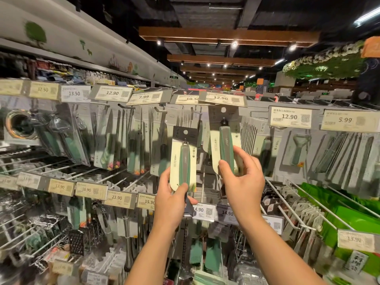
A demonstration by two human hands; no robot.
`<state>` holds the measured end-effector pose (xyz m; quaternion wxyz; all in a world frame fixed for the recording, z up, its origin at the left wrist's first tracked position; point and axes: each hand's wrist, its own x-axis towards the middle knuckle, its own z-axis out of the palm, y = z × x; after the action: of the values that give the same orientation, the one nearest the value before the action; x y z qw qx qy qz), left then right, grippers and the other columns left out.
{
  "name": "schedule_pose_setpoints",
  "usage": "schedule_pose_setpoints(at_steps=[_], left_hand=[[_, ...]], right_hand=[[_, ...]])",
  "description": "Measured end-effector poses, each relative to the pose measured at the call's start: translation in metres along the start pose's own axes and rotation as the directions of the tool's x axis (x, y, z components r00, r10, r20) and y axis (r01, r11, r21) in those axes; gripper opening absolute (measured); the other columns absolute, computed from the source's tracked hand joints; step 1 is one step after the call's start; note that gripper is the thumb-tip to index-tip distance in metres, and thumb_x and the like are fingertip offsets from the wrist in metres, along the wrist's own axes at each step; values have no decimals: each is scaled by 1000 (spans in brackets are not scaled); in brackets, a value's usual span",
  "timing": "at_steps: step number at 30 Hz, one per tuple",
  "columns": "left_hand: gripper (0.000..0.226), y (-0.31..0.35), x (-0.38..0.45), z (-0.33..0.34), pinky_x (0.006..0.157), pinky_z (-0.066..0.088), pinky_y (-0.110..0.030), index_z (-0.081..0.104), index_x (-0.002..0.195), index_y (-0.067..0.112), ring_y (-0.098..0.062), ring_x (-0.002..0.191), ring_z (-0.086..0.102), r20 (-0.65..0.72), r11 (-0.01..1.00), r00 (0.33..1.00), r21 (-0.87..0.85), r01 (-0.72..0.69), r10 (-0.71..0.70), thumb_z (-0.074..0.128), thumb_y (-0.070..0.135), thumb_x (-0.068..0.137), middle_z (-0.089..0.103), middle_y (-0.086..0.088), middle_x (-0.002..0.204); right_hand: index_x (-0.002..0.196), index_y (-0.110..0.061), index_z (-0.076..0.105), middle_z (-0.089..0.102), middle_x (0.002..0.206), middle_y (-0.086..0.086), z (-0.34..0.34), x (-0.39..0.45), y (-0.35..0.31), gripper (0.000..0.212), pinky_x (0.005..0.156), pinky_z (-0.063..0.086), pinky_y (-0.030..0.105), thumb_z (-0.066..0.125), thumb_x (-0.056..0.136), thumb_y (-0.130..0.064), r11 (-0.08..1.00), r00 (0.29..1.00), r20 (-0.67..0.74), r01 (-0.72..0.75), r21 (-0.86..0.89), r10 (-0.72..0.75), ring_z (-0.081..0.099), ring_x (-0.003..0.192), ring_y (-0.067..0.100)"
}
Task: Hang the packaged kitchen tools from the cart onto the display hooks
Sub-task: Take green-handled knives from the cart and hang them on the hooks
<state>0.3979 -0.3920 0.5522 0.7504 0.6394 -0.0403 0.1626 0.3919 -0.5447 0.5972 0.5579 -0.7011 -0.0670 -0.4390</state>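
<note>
Before hooks, raised left hand and right hand apparently pinch packages.

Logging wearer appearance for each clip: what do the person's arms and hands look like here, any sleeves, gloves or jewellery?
Both forearms are bare up to the bottom edge of the picture; no sleeve shows. The left hand and right hand wear no gloves. No watch, bracelet or ring shows on the parts in view. Fingernails look short and unpainted, though the picture is slightly blurred.

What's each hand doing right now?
Left hand: closed on the lower packaged tool, gripping its bottom.
Right hand: closed on the higher packaged tool, raised at the hooks.
</note>
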Motion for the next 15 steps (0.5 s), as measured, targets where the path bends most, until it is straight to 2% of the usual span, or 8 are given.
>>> schedule_pose_setpoints(at_steps=[2,4,8,10,13,15], left_hand=[[50,-1,1,-2,70,63,-44,43,144,38,-30,69,78,3,1000,1000,13,-9,9,57,10,106,64,-2,137],[50,-1,2,-2,70,64,-44,43,145,37,-30,70,78,2,1000,1000,18,-15,15,58,11,105,64,-1,137],[54,0,5,2,78,64,-49,41,151,34,-29,71,78,1,1000,1000,-3,-14,14,58,12,105,66,-1,137],[55,2,6,5,85,62,-52,40,152,34,-29,70,78,4,1000,1000,3,-31,31,59,13,105,66,0,137],[53,3,7,9,86,61,-54,43,150,37,-30,70,78,6,999,999,10,-50,50,59,12,105,68,3,132],[55,2,8,10,86,62,-54,41,151,38,-29,71,78,17,998,999,25,-52,52,58,14,105,67,4,134]], right_hand=[[130,-35,64,57,111,-20,1,1,0,45,92,57,42,78,90,-21,1000,1000,3,-14,2,14,60,104,3],[131,-36,64,57,110,-18,3,4,-1,45,92,56,44,78,90,-23,1000,1000,22,-6,-20,6,60,102,7],[133,-31,64,58,116,-16,10,12,1,46,98,50,28,77,90,-23,999,999,31,-10,-42,11,56,108,-1],[135,-30,64,58,118,-13,16,16,8,47,99,45,26,77,90,-24,997,999,41,-25,-77,28,56,111,4],[137,-20,63,55,119,-11,23,22,22,47,101,41,27,76,92,-25,987,994,49,-90,-131,97,52,114,8],[131,-13,65,54,118,-7,28,30,26,41,93,39,22,75,93,-25,979,990,58,-119,-168,130,51,108,9]])
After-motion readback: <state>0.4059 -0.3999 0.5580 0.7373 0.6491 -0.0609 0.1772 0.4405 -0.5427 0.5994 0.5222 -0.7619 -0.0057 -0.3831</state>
